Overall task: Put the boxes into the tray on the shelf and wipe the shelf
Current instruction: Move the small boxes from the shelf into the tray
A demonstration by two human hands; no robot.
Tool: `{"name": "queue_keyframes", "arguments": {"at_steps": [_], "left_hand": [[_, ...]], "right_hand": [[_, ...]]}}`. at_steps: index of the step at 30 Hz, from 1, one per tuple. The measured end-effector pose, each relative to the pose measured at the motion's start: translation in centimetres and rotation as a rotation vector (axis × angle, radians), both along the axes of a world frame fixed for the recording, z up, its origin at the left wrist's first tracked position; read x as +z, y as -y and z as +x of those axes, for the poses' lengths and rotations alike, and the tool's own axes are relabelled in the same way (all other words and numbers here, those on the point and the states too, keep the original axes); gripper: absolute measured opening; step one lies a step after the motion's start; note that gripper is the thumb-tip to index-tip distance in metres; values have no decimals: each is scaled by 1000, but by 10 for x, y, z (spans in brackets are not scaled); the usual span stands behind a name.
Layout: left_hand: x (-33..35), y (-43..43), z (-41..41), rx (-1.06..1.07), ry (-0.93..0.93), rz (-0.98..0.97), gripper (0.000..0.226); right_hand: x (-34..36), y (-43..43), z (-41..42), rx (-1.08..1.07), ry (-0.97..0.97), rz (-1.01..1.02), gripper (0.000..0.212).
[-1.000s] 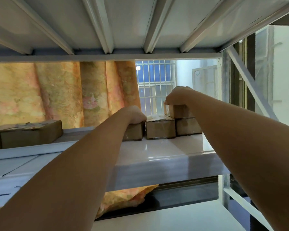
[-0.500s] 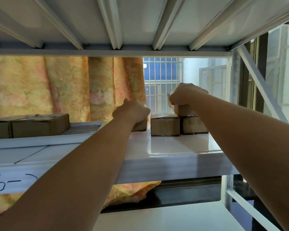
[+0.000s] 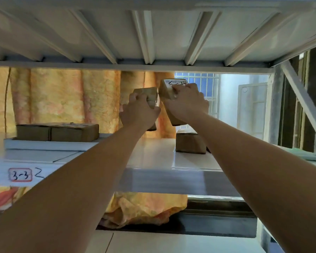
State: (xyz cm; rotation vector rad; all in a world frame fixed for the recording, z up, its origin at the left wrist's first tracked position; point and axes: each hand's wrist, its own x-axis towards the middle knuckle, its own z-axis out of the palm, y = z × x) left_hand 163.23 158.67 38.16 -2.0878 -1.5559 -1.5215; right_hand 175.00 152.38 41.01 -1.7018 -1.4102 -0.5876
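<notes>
Two boxes aloft: the left grip (image 3: 139, 114) is curled round a plain box (image 3: 148, 94); the right grip (image 3: 186, 103) is closed on a labelled box (image 3: 165, 92). Both are raised clear of the shelf (image 3: 153, 156), side by side and nearly touching.
Tray: tray (image 3: 44, 145) sits on the same shelf, to the left of and below both grips, with packed boxes (image 3: 57, 132) lying flat in it.
Nearer arm: the left grip is nearer the tray; the right would have to cross further.
Axis: both held boxes stand roughly on end, tilted, while the packed ones lie with their long side along the shelf. The held boxes will probably need turning flat before they go in.
Third box: one box (image 3: 190, 143) sits on the shelf just below the right grip, untouched.
Box writing: a white sticker on the labelled box has small print and a black marker scrawl, both unreadable.
Shelf writing: a red-framed tag (image 3: 20, 174) on the front edge reads "3-3", followed by a mark like "Z" or "2".
Wiping: not yet begun, judging by the box on the shelf.
</notes>
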Motion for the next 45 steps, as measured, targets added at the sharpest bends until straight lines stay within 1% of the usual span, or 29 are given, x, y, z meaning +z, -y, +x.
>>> {"name": "queue_keyframes", "arguments": {"at_steps": [3, 6, 10, 14, 17, 21, 23, 24, 26, 27, 30, 31, 33, 35, 37, 39, 42, 44, 45], "left_hand": [[1, 1, -30, 40, -27, -37, 61], [10, 1, -58, -18, -32, -109, 67], [31, -8, -85, -9, -169, -192, 54], [44, -25, -94, -19, -231, -236, 48], [44, -42, -99, -16, -289, -263, 36], [40, -55, -107, -88, -347, -358, 27], [34, -62, -108, -132, -454, -407, 25], [30, -66, -107, -156, -514, -436, 27], [22, -76, -106, -197, -606, -450, 38], [19, -79, -106, -201, -611, -451, 42], [12, -89, -104, -156, -622, -508, 39], [10, -91, -104, -138, -656, -545, 42], [8, -94, -102, -104, -714, -589, 59], [11, -93, -103, -117, -723, -623, 67], [15, -86, -106, -210, -665, -675, 60], [18, -85, -107, -281, -602, -671, 53], [15, -92, -109, -252, -611, -603, 46], [13, -97, -110, -209, -642, -590, 38], [12, -97, -109, -204, -624, -583, 37]], "right_hand": [[-4, -5, -9, 91, -61, 20, 56], [-6, -17, -24, 172, -90, 45, 58], [-6, -36, -51, 242, -164, 28, 60], [2, -55, -78, 229, -178, 10, 60], [10, -71, -98, 181, -194, -6, 56], [13, -91, -118, 111, -241, 16, 50], [6, -100, -124, 72, -247, 27, 52], [1, -104, -126, 47, -244, 34, 53], [-9, -110, -125, -1, -200, 54, 56], [-12, -112, -123, -3, -175, 60, 57], [-14, -115, -115, 56, -150, 42, 61], [-16, -116, -113, 65, -137, 20, 62], [-20, -119, -109, 65, -111, -33, 61], [-22, -121, -106, 84, -138, -47, 60], [-21, -120, -105, 124, -211, -30, 59], [-21, -118, -103, 146, -273, -27, 58], [-26, -116, -99, 167, -349, -26, 58], [-28, -115, -97, 181, -396, -34, 58], [-28, -114, -97, 189, -412, -41, 58]]}}
